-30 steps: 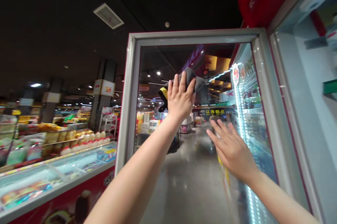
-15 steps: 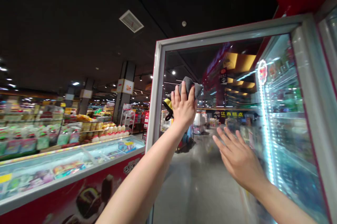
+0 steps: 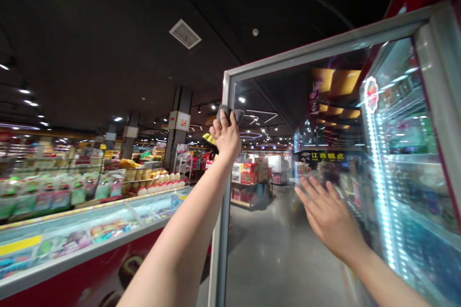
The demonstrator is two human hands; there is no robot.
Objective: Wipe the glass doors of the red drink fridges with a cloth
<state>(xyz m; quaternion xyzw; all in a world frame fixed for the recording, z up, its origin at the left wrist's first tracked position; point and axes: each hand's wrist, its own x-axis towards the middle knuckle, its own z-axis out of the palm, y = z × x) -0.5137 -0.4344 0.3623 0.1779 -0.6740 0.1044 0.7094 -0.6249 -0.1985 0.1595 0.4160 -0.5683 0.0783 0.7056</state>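
My left hand presses a grey and yellow cloth against the left edge of an open glass fridge door, near its grey frame. The fingers are curled over the cloth. My right hand lies flat on the glass lower down and to the right, fingers spread, holding nothing. The door's glass reflects shop lights and shelves.
A long chest freezer with a red front runs along the left, with stocked shelves behind it. The lit fridge interior shows at the right. A shop aisle with pillars stretches behind the door.
My left hand has slid the cloth leftward across the glass to the door's left frame edge. My right hand has stayed flat on the glass. The view has turned left.
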